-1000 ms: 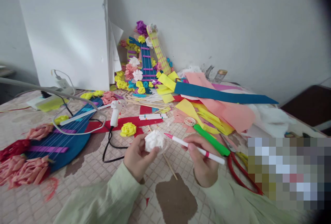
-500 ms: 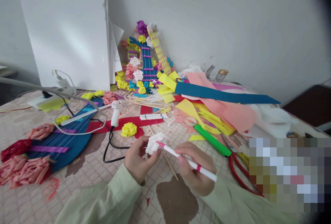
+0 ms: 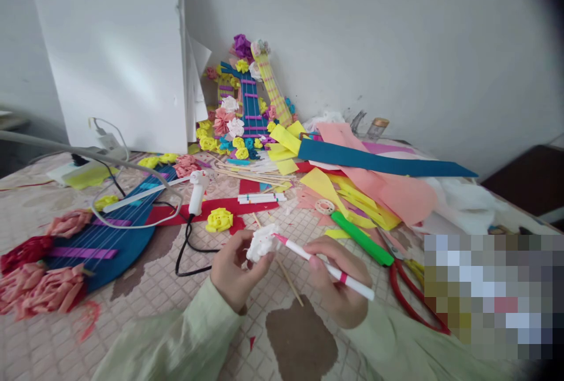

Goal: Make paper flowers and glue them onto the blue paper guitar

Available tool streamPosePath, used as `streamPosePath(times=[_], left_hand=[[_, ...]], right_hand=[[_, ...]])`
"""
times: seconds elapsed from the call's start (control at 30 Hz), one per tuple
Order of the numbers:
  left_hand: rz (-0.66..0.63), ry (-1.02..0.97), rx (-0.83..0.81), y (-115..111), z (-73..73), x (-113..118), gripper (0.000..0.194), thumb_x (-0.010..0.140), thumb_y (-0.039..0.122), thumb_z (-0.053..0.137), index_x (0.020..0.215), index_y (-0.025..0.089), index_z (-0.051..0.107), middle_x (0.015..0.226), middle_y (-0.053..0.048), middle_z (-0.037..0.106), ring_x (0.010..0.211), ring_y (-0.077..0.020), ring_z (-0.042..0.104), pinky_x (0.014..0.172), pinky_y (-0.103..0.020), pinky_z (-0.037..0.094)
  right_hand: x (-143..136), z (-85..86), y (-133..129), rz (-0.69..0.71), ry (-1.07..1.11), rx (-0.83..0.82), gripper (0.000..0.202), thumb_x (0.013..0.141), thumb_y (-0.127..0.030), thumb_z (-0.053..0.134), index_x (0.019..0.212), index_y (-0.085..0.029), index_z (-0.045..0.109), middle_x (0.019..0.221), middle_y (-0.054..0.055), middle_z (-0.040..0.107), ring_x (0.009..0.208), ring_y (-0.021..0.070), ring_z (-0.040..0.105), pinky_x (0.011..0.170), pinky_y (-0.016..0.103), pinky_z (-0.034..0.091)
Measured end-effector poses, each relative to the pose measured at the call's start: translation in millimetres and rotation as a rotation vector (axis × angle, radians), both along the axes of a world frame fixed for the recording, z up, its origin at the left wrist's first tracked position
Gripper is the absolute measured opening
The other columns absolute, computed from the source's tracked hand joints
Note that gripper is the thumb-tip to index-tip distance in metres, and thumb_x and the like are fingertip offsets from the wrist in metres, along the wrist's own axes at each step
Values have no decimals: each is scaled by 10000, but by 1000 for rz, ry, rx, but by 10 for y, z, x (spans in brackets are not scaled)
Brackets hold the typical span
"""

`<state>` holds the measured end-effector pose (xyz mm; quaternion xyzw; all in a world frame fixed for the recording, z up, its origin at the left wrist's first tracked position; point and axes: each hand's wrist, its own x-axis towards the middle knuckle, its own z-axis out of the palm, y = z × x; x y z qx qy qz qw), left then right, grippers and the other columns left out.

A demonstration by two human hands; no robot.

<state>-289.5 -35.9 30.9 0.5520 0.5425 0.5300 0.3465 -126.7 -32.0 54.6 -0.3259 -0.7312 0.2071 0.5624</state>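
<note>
Between the thumb and fingers of my left hand (image 3: 238, 272) is a white paper flower (image 3: 261, 242), its ruffled face turned up. My right hand (image 3: 337, 281) grips a white felt-tip pen (image 3: 328, 268) with a pink tip and a pink band. The pen's tip is at the right edge of the flower; whether it touches the petals I cannot tell. A thin wooden stick (image 3: 289, 281) lies on the table between my hands. Just beyond my left hand sits a yellow paper flower (image 3: 219, 220).
A white glue gun (image 3: 198, 193) with a black cord stands beyond my left hand. At left lies a blue guitar shape (image 3: 127, 246) with paper flowers. Red-handled scissors (image 3: 405, 296) and a green-handled tool (image 3: 362, 239) lie right, below coloured paper strips (image 3: 383, 161). Decorated guitars (image 3: 250, 105) lean on the wall.
The pen's tip has moved right and slightly up, from the middle of the white flower to its right edge. My right hand has shifted slightly right; my left hand has barely moved.
</note>
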Motion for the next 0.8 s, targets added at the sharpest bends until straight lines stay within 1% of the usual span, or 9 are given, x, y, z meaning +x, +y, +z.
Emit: streamPosePath(times=[0.13,0.23,0.37,0.53,0.63,0.7,0.8], left_hand=[[-4,33,26,1,-71,-17,263,622,237,606,841,166,478,669,13,521,527,-92,461,430,-182,363],[-14,64,67,-2,-111,-27,243,625,226,604,831,178,483,659,23,508,526,-86,448,427,-174,356],[-8,63,58,-6,-109,-23,248,621,225,605,835,181,486,654,27,509,520,-83,443,424,-172,352],[18,29,22,-12,-41,2,253,601,231,611,817,165,496,633,25,505,501,-83,434,421,-179,353],[35,17,30,-16,-16,13,252,587,231,619,801,160,506,624,24,507,491,-81,436,415,-178,355],[35,15,34,-18,-17,14,249,581,224,620,796,161,512,619,26,508,490,-82,441,410,-174,355],[40,36,38,-18,-32,0,243,588,220,612,803,163,514,614,29,509,484,-84,441,405,-175,356]], right_hand=[[-2,0,-8,73,-28,7,248,678,-43,490,877,-178,550,778,31,573,696,142,538,605,275,436],[-14,-8,-6,112,-73,7,268,678,-39,496,897,-183,551,800,32,588,718,147,543,643,286,438],[-14,-13,-2,42,-32,-13,218,689,-63,490,858,-185,557,752,23,581,670,137,540,598,270,433],[-4,14,-4,-24,-37,-38,146,708,-108,484,808,-183,560,709,18,575,639,133,537,570,257,425],[-4,38,-3,-68,-51,-82,112,720,-133,479,783,-179,560,678,14,570,611,129,533,546,245,423],[-4,46,0,-100,-64,-115,95,726,-152,479,770,-174,560,656,11,567,585,126,527,529,238,420],[0,42,5,-133,-28,-158,86,732,-165,482,772,-175,557,644,5,567,572,122,526,515,231,416]])
